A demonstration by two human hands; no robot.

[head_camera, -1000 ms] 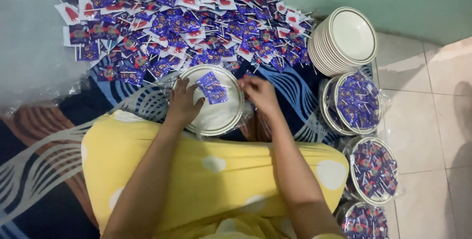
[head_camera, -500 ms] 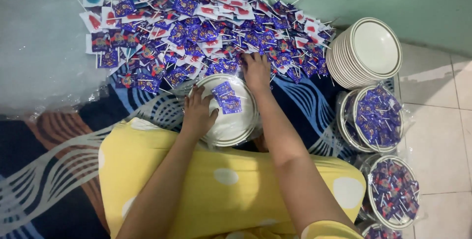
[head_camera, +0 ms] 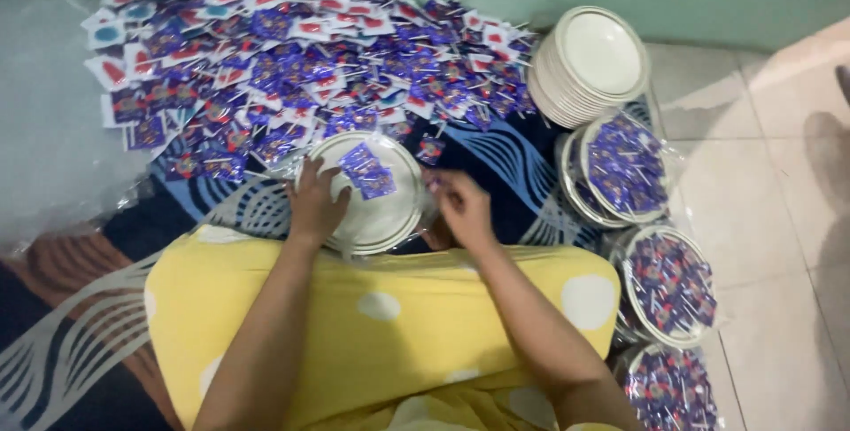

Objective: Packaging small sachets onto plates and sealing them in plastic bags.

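A white plate (head_camera: 390, 218) rests at the front edge of a yellow cushion with white dots (head_camera: 381, 325) on my lap. A few purple packets (head_camera: 367, 170) lie on it. My left hand (head_camera: 314, 205) grips the plate's left rim. My right hand (head_camera: 462, 208) is at the plate's right rim, fingers pinched on a small purple packet (head_camera: 433, 180). Beyond the plate spreads a big heap of purple, red and white packets with sticks (head_camera: 292, 68).
A stack of white plates (head_camera: 595, 63) stands at the back right. Three wrapped plates full of purple packets (head_camera: 624, 165) (head_camera: 670, 285) (head_camera: 668, 391) line the right side on the tiled floor. A blue patterned mat (head_camera: 505, 174) lies beneath, and clear plastic sheeting (head_camera: 44, 156) at left.
My right hand reached up into the heap, then drew back to the plate's right rim with a packet. My left hand stayed on the plate's left rim. The view shifted slightly.
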